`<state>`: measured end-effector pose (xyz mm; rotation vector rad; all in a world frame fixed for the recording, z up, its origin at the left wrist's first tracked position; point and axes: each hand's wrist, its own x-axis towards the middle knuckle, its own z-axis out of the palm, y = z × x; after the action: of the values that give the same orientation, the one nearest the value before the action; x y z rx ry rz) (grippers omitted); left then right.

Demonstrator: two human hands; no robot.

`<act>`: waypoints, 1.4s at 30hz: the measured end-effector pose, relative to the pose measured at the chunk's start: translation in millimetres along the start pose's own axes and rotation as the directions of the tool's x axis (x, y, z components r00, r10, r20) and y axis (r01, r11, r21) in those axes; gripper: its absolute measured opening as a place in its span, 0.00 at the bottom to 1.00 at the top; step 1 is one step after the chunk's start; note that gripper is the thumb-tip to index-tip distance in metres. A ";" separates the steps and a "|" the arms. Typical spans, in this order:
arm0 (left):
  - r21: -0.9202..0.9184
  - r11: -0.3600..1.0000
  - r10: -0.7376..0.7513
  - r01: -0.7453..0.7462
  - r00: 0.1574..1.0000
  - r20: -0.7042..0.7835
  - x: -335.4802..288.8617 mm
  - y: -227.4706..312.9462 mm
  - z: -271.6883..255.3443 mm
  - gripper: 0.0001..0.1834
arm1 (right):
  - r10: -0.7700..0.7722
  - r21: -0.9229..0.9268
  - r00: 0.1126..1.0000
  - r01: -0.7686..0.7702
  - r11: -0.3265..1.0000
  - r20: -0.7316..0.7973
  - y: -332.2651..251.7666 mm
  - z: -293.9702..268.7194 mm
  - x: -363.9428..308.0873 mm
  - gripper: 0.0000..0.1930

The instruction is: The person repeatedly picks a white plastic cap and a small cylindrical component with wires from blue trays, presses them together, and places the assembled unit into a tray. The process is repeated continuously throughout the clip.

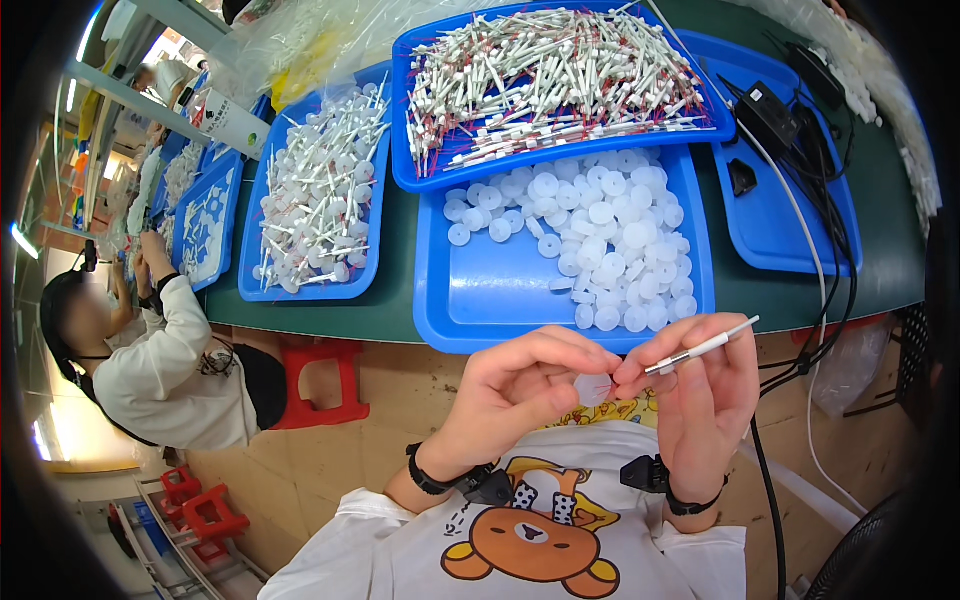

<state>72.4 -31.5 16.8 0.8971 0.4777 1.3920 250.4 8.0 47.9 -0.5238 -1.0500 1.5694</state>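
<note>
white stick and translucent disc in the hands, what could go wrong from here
The white stick is thin and lies between the right fingers, so it might roll or slip out. The translucent disc at the left fingers could drop short of the disc tray. The heaped upper tray overlaps that tray and might spill if bumped.

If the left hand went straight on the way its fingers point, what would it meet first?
Probably the right hand, at its fingertips, just beyond the translucent disc that the left hand holds; depth is unclear, and they may already touch.
</note>
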 end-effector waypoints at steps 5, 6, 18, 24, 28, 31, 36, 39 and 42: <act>0.016 1.000 0.010 -0.010 1.000 -0.009 -0.8 -0.6 1.1 0.14 | -0.138 -0.185 0.989 0.144 0.972 0.042 2.4 0.0 -1.3 0.13; 0.005 1.000 0.012 -0.012 1.000 -0.008 -1.2 -1.4 1.1 0.14 | -0.167 -0.215 0.985 0.174 0.961 0.051 2.8 0.4 -1.6 0.13; -0.018 1.000 0.002 -0.003 0.998 -0.061 0.8 -4.3 2.8 0.17 | -0.264 -0.426 0.943 0.327 0.843 0.203 8.3 -2.3 -5.0 0.19; 0.023 1.000 0.022 -0.021 0.999 -0.049 -2.5 -4.5 1.1 0.17 | -0.258 -0.655 0.912 0.409 0.635 0.319 -5.5 -6.2 2.6 0.17; 0.074 0.997 0.011 -0.007 0.998 -0.056 -3.7 -0.5 0.0 0.17 | -0.223 -0.641 0.905 0.415 0.645 0.361 -8.2 -10.0 3.1 0.16; 0.099 0.995 0.007 0.001 0.996 -0.084 -2.8 -0.2 0.8 0.17 | -0.247 -0.640 0.894 0.441 0.630 0.373 -5.2 -10.1 4.1 0.14; 0.081 0.996 0.032 -0.025 0.995 -0.090 -4.9 -3.4 0.8 0.16 | -0.231 -0.584 0.903 0.414 0.698 0.363 -1.2 -12.2 3.9 0.13; 0.127 0.990 0.065 -0.056 0.996 -0.069 -6.2 -5.2 0.9 0.16 | -0.156 -0.532 0.944 0.294 0.794 0.290 3.3 -15.9 -2.7 0.12; 0.202 0.977 0.079 -0.068 0.996 -0.046 -7.8 -4.9 2.4 0.16 | -0.013 -0.348 0.989 0.064 0.935 0.147 11.4 -17.7 -12.8 0.10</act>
<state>76.1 -39.4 12.8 1.0514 0.6398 1.4565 261.9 2.2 26.9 -0.6348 -1.4574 1.4046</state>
